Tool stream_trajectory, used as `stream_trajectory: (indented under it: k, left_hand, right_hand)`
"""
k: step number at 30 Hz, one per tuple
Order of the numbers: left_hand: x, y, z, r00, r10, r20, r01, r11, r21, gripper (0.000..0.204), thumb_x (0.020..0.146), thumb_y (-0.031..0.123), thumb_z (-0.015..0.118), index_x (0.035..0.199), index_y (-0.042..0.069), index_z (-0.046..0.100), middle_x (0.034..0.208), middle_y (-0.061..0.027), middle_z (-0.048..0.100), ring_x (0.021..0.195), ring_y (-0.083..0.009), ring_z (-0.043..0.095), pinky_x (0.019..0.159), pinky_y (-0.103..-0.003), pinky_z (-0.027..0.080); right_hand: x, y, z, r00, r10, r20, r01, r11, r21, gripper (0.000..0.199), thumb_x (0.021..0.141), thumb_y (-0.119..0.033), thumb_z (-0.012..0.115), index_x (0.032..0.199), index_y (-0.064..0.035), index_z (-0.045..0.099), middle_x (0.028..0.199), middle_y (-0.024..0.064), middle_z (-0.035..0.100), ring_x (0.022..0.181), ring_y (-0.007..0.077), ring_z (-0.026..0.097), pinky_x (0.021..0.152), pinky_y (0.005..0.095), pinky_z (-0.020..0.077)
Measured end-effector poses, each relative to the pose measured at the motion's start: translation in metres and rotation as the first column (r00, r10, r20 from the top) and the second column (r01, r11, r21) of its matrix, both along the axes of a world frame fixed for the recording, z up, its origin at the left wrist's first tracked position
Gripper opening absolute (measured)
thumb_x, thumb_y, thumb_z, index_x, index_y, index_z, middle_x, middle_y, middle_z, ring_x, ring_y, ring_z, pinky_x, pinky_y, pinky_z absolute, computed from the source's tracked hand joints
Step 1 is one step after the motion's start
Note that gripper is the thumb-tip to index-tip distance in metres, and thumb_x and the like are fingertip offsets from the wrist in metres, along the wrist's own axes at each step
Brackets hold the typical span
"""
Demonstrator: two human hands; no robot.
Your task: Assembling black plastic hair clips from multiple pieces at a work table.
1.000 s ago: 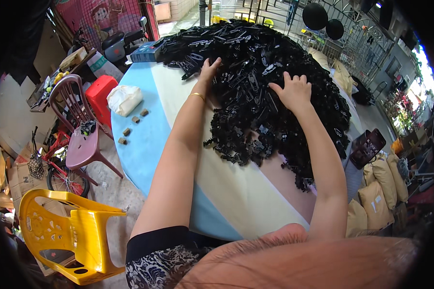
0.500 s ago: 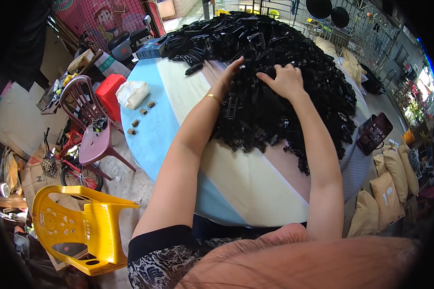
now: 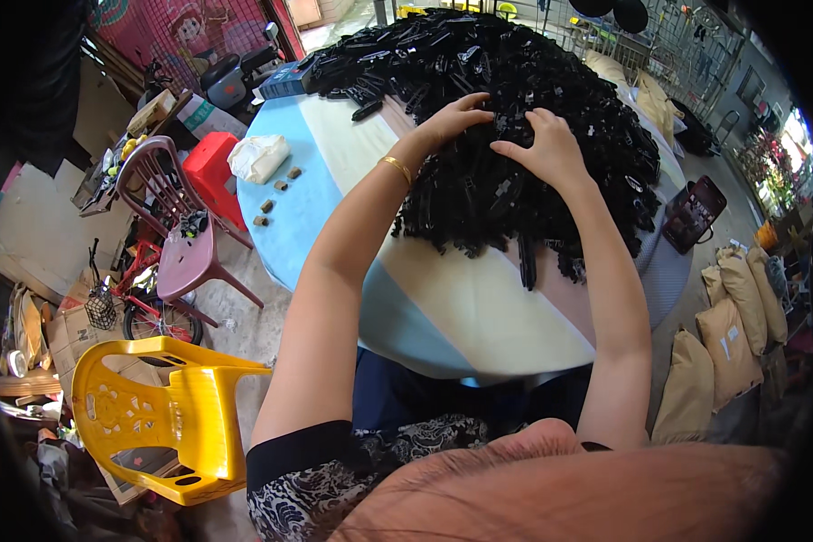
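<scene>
A large heap of black plastic pieces (image 3: 479, 194) covers much of the round table, many of them long and slim like hair clips. My left hand (image 3: 457, 120) reaches over the middle of the heap, a gold bangle (image 3: 396, 166) at its wrist. Its thumb and fingers are apart and point right. To its right, my right hand (image 3: 553, 152) lies over the pieces with thumb and fingers spread. Neither hand visibly holds a piece; some fingertips are hard to make out against the black. One long black piece (image 3: 527, 262) juts from the heap's near edge.
The striped tablecloth (image 3: 443, 307) shows at the near side. A blue box (image 3: 285, 81), white bag (image 3: 258, 159) and several small brown lumps (image 3: 281, 186) sit left; a phone (image 3: 694, 215) stands right. Around are a yellow chair (image 3: 199, 420), purple chair (image 3: 185, 262) and brown sacks (image 3: 727, 348).
My left hand has turned, its fingers now pointing more to the right, nearer my right hand. A long black piece now sticks out from the near edge. The whole view has shifted slightly.
</scene>
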State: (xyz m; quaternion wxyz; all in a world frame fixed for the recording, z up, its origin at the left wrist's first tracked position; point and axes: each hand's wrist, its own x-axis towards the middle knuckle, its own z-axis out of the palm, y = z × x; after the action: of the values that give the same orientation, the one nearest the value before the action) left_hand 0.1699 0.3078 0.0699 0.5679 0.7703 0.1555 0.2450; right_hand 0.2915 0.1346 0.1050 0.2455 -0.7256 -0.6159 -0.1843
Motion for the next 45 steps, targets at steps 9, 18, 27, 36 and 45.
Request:
stream_trajectory:
  k: [9,18,27,36,45]
  left_hand:
    - [-0.022,-0.07,0.01,0.95,0.223,0.217,-0.311,0.635,0.707,0.05,0.079,0.014,0.062,0.128,0.012,0.049,0.12,-0.0142,0.056,0.111,-0.032,0.051,0.095,-0.036,0.043]
    - [-0.035,-0.125,0.017,0.797,0.122,0.591,-0.584,0.407,0.703,0.048,0.071,0.002,0.064,0.118,0.012,0.056,0.098,-0.0083,0.062,0.093,-0.0298,0.053,0.084,-0.039,0.044]
    - [-0.061,-0.199,-0.024,0.944,-0.272,0.188,-0.082,0.359,0.93,0.044,0.069,0.008,0.065,0.112,0.005,0.056,0.105,-0.0069,0.059,0.088,-0.0208,0.054,0.081,-0.034,0.045]
    - [-0.065,-0.223,-0.021,0.959,-0.284,0.016,0.25,0.817,-0.52,0.042,0.08,0.014,0.072,0.114,0.002,0.051,0.081,-0.0011,0.055,0.065,-0.0079,0.053,0.056,-0.022,0.047]
    - [-0.072,-0.239,-0.025,0.91,-0.415,0.009,0.317,0.68,-0.661,0.045,0.077,0.004,0.072,0.113,0.001,0.045,0.084,-0.0079,0.059,0.069,-0.0138,0.061,0.063,-0.027,0.057]
  right_hand:
    - [-0.055,-0.133,-0.031,0.999,0.046,-0.02,-0.048,0.996,-0.075,0.017,0.08,-0.019,0.063,0.088,-0.0043,0.064,0.082,0.0123,0.062,0.077,0.0297,0.062,0.066,0.038,0.0503]
    - [-0.038,-0.151,-0.061,0.989,-0.095,0.116,0.124,0.951,-0.282,0.018,0.075,-0.006,0.063,0.093,-0.0027,0.065,0.087,0.013,0.061,0.084,0.0298,0.06,0.074,0.0382,0.0493]
    - [-0.04,-0.156,-0.054,1.0,-0.024,-0.018,0.02,0.979,-0.203,0.019,0.073,-0.009,0.063,0.091,-0.0036,0.063,0.081,0.0087,0.062,0.082,0.0275,0.058,0.071,0.0374,0.0502]
    - [-0.026,-0.165,-0.059,0.993,0.073,-0.092,-0.079,0.995,-0.062,0.018,0.075,-0.001,0.059,0.092,-0.0046,0.066,0.087,0.0087,0.062,0.083,0.0267,0.058,0.072,0.0359,0.0496]
    - [-0.029,-0.195,-0.046,0.854,0.177,-0.49,-0.214,0.977,-0.022,0.014,0.081,0.0,0.058,0.094,-0.0003,0.064,0.085,0.0119,0.062,0.076,0.0261,0.06,0.068,0.0327,0.0484]
